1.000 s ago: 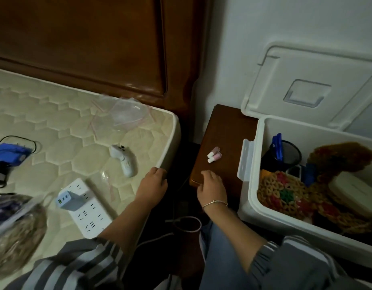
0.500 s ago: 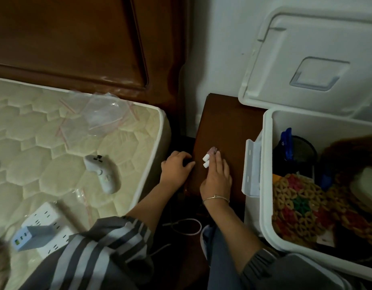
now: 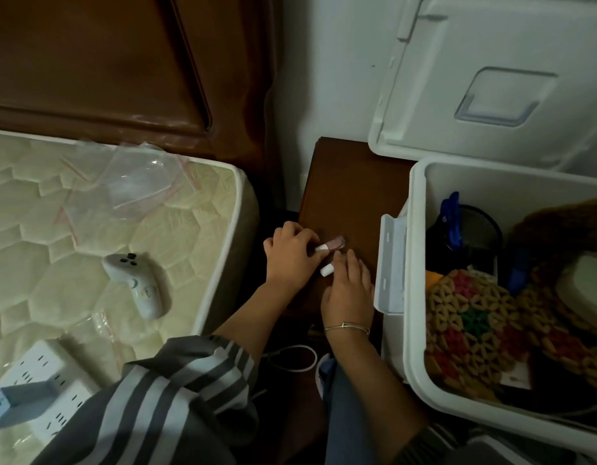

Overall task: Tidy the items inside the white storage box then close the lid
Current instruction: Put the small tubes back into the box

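I see the left hand pinching a small pink bottle at its white cap on the brown side table. The right hand lies just beside it, fingers fairly straight over a second bottle, and I cannot tell whether it grips. The white storage box stands just right of the table, its lid raised against the far wall, with woven mats and a black mesh cup inside; left, on the mattress, lie a white controller and a power strip.
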Demonstrator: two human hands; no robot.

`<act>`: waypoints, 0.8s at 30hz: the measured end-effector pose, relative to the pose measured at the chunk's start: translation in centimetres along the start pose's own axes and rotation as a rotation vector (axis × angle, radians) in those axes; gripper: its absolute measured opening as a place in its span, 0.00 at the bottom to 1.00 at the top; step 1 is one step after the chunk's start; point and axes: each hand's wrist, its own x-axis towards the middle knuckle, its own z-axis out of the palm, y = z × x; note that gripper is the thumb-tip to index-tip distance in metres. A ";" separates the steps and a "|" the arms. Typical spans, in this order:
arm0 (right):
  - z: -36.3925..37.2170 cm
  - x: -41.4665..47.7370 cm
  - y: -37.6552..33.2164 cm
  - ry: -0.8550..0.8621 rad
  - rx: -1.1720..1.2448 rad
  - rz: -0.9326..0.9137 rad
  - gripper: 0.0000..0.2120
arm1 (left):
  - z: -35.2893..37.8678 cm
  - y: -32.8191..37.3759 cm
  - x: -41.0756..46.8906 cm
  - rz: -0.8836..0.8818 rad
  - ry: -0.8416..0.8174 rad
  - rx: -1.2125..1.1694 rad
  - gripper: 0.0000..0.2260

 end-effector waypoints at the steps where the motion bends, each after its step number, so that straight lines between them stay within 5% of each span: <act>1: -0.1 -0.1 0.0 0.005 0.009 0.000 0.27 | 0.0 0.1 0.0 0.023 0.005 0.023 0.11; 5: -0.3 -0.8 0.4 0.047 0.038 -0.015 0.18 | -0.6 -0.2 -0.6 0.000 -0.014 0.022 0.08; 11: -1.4 -2.6 0.3 0.000 0.014 -0.111 0.09 | -5.1 -2.7 -3.7 -0.270 0.028 -0.387 0.06; 15: -2.4 -5.7 -1.6 -0.141 0.274 -0.180 0.07 | -9.4 -4.1 -7.5 -0.339 0.072 -0.719 0.08; 24: -10.0 -13.8 -6.0 -0.555 1.094 0.000 0.04 | -17.4 -3.5 -14.8 -0.550 0.112 -1.655 0.08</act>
